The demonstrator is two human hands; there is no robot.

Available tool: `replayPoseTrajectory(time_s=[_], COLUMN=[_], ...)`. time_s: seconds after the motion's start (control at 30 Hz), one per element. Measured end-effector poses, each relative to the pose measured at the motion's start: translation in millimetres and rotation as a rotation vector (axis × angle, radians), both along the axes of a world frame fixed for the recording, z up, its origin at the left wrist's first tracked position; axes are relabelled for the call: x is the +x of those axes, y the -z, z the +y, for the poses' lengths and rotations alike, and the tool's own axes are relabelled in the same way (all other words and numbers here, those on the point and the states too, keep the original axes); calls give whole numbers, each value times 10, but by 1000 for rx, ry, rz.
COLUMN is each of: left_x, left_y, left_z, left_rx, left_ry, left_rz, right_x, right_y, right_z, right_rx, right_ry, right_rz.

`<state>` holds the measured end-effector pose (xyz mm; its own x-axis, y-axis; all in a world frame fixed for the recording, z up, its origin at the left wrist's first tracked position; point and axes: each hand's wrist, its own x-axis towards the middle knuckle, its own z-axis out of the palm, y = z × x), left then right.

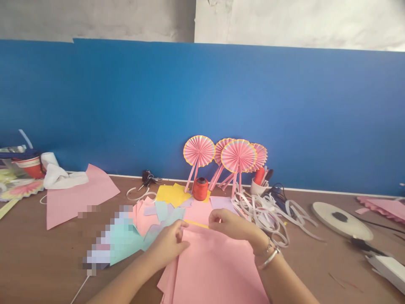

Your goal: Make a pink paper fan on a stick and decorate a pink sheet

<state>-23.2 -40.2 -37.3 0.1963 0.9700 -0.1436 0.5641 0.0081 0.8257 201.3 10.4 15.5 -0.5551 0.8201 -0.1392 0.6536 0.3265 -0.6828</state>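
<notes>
Landmark = red spool point(200, 189), standing on the counter point(139, 291); stack of pink sheets point(218, 270) lies nearest, on the near side of the spool, lower sheets fanned out past the top one's left edge; left hand point(171, 240) sits near side and left of the spool, fingers bent, a narrow gap to the thumb, which is over the top sheet's edge; right hand point(232, 226) near side and right of it, fingers curled in tight; thin yellow strip point(196, 224) spans between them, just nearer than the spool; can't tell whether either hand really pinches it, contact is hidden.

Risks, my read: weak hold at one end and the strip skews or kinks; an uneven pull on it could also drag the top sheet off the stack; bracelet point(268, 258) on the right wrist could snag the sheet edge.

Further out: paper scraps point(152, 215) left of the spool, close to the left hand, could slide in under the work; white strips point(262, 211) tangled right of the spool, could catch on the right arm; pink fans point(238, 156) stand behind it on thin legs; a bumped spool could knock them over.
</notes>
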Motion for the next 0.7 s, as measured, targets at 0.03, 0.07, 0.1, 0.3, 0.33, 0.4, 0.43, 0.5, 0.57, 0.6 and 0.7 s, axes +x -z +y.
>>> replayPoseTrajectory(time_s=[0.03, 0.07, 0.1, 0.3, 0.33, 0.4, 0.43, 0.5, 0.57, 0.6, 0.7], left_x=[8, 14, 18, -15, -28, -48, -54, -53, -43, -37, -29], left_y=[-17, -40, -66, -133, -129, -126, -129, -139, -143, -140, -105], left_z=[-25, -47, -65, -26, -3, 39, 54, 70, 74, 75, 84], left_rx=[43, 73, 86, 125, 99, 19, -16, -50, -29, -9, 45], left_ry=[15, 26, 31, -26, -43, -78, -95, -129, -142, -135, -106], left_rz=[66, 131, 190, 143, 68, -80, -137, -195, -204, -201, -189], right_x=[23, 42, 55, 8, -7, -30, -37, -42, -42, -41, -40], right_y=[-27, -51, -72, -105, -96, -66, -45, 7, 59, 81, 124], right_z=[-5, -13, -23, -88, -93, -91, -86, -70, -56, -51, -48], right_rx=[-3, -7, -11, -44, -54, -54, -44, -20, -4, 0, 8], right_ry=[4, 7, 11, 26, 21, 12, 4, -16, -30, -33, -38], right_rz=[-4, -13, -28, -122, -134, -139, -134, -115, -101, -97, -89])
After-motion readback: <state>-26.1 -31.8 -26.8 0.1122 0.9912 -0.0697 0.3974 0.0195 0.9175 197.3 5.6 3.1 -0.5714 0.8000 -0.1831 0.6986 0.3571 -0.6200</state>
